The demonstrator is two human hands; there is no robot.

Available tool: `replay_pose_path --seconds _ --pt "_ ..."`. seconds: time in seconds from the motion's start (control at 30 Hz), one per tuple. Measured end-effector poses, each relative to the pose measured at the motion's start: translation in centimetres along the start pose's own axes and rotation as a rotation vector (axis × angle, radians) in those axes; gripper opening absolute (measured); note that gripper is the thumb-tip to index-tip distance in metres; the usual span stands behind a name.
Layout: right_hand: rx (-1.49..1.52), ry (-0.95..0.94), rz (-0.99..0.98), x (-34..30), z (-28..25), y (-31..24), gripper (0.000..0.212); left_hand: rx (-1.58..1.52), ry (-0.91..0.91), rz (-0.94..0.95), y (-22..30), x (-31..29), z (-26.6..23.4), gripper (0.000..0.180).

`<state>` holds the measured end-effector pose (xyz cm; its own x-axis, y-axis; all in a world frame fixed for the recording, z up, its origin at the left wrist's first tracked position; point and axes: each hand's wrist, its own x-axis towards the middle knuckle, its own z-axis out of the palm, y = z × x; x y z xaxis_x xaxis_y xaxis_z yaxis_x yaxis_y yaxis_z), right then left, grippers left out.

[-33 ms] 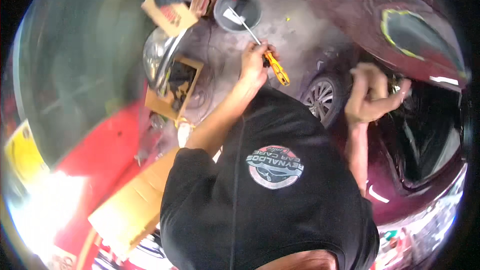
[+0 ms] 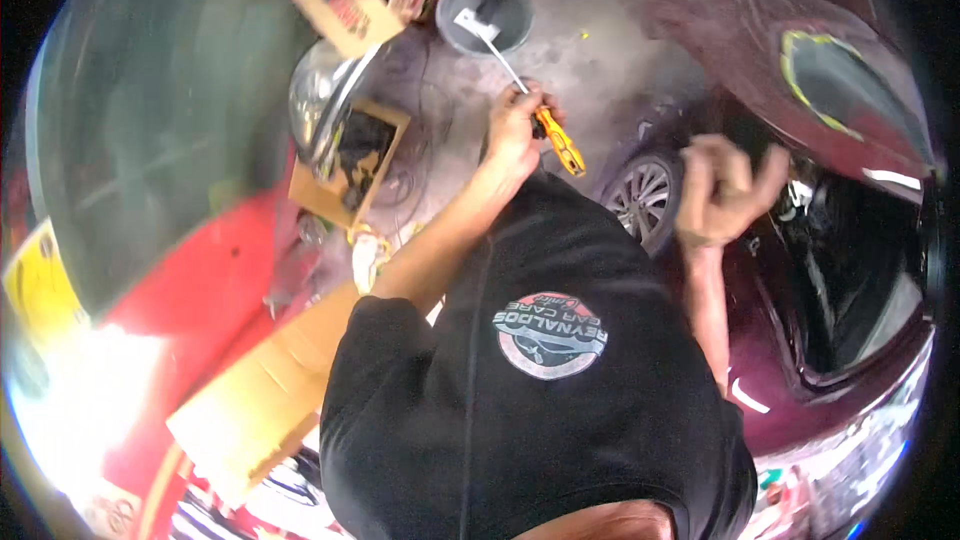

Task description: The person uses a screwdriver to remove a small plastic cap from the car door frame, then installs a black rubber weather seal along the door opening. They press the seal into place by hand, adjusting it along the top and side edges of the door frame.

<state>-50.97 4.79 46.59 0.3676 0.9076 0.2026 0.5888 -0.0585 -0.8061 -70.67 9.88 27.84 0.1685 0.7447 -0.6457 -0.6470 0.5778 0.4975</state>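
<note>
My left hand is closed around a screwdriver with a yellow-orange handle. Its long metal shaft points away from me, its far end over a grey bucket. On the right, my right hand is slightly blurred; its fingers are partly bent and apart, with nothing seen between them. It is raised beside a maroon car, close to a dark opening in the bodywork where a small shiny part shows. Whether the hand touches the car I cannot tell.
The grey bucket stands on the concrete floor ahead. A car wheel is between my hands. A maroon panel has a dull patch edged in yellow. Left lie a headlight, an open carton, a long cardboard box and a red car.
My right hand has moved a little left, away from the shiny part in the opening. My left hand still grips the screwdriver. The surroundings have shifted slightly in view.
</note>
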Motion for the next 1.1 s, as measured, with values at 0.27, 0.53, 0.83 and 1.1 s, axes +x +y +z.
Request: replay_pose_path --seconds 0.27,0.53,0.83,1.1 --pt "0.391 -1.204 0.612 -10.5 14.1 10.4 0.055 -0.072 0.081 -0.073 -3.7 -5.7 -10.1 0.021" --pt "-0.028 -1.023 0.366 -13.3 11.0 17.7 0.033 -0.120 0.581 0.089 -5.0 -4.2 -42.7 0.027" --pt "-0.550 -0.782 1.064 -19.1 0.0 26.5 0.021 0.108 0.954 0.250 -1.8 -1.9 -63.6 0.036" --pt "-0.421 -1.103 0.858 -20.5 14.4 22.6 0.040 0.314 1.035 0.159 0.3 2.8 -73.0 0.032"
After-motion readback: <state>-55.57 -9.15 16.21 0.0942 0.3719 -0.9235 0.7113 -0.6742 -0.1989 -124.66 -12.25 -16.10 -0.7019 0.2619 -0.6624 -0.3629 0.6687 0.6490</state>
